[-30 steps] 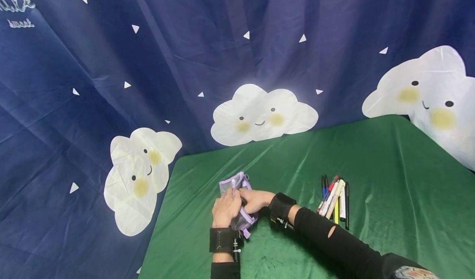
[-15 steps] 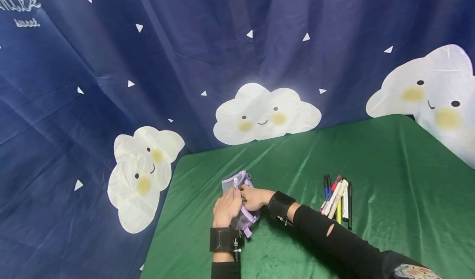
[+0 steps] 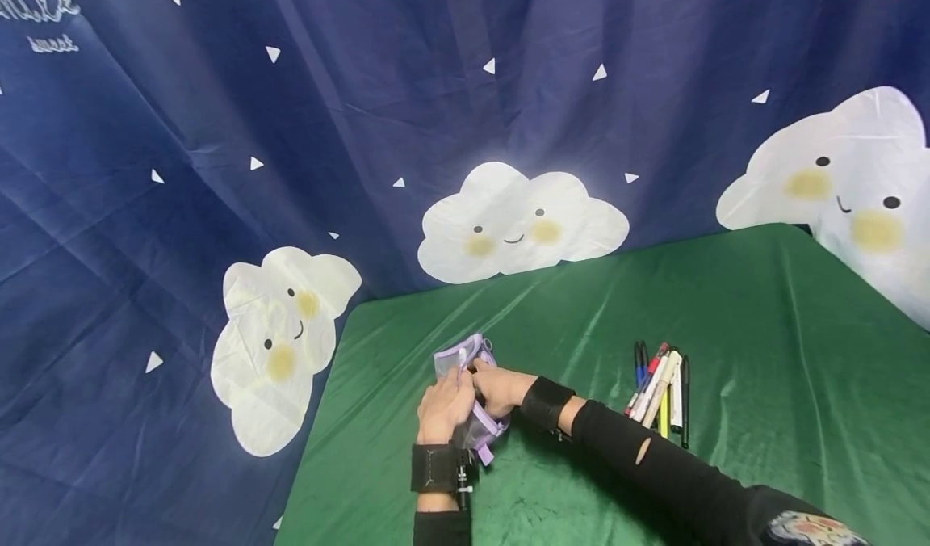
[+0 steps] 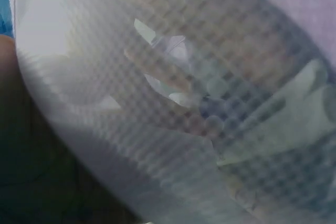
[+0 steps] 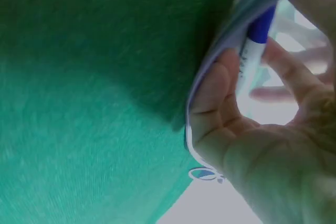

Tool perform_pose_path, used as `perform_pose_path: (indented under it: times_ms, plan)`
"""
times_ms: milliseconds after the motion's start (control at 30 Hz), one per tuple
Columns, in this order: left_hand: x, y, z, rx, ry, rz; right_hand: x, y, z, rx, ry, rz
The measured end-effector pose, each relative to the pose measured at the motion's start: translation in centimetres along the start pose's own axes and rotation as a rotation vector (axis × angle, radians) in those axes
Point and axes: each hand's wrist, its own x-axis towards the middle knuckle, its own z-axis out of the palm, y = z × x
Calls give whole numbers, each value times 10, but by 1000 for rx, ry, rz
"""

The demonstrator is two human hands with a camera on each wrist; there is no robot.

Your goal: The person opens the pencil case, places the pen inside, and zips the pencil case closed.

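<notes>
Two hands meet over the green tablecloth, near its front left. Our left hand grips the purple mesh pouch, fingers curled on its side; best we hold the mouth wide. Our right hand is inside, fingers pinching a blue-capped marker; we should lay it lengthwise. Loose pens lie well apart, rightward.

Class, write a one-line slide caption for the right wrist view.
Right hand pinches a blue-capped white marker pen at the mouth of a lilac mesh pouch over green satin tablecloth.
</notes>
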Motion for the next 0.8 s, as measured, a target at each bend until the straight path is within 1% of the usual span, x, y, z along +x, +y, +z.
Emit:
perform_pose_path:
  times_ms: [133, 333, 467, 633, 800]
  plan:
    - [0, 1, 0, -5, -1, 0, 1, -2, 5, -68, 37, 42]
    - [-1, 3, -2, -11, -12, -1, 1, -3, 8, -152, 69, 36]
    - [-1, 4, -1, -14, -15, -2, -1, -3, 8, -187, 40, 26]
    - [-3, 2, 0, -14, -18, 0, -4, -2, 7, -122, -13, -10]
    - [-4, 2, -1, -7, -20, 9, -8, -1, 3, -23, -25, -78]
